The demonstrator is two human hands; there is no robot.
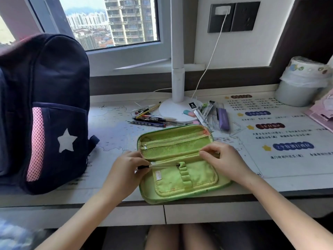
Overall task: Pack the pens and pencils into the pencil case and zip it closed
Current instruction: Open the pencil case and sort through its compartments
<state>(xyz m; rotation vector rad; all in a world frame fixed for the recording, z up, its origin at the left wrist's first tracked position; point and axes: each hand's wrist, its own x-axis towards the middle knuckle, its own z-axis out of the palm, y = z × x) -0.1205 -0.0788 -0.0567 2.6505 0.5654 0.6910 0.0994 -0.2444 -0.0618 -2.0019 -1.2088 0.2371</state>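
A green pencil case (180, 159) lies open flat on the desk in front of me, with a mesh zip pocket in its far half and elastic loops (185, 175) in its near half. My left hand (126, 170) pinches a clear pen with a black end (153, 166) at the case's left edge, lying along the middle fold. My right hand (221, 159) pinches the case's middle divider on the right side. A loose pile of pens and pencils (151, 117) lies on the desk behind the case.
A dark backpack with a white star (45, 109) stands at the left. A white lamp base (180, 109) sits behind the case, with an eraser, rulers and a purple box (223, 119) to its right. A lined bin (302, 83) stands at the far right.
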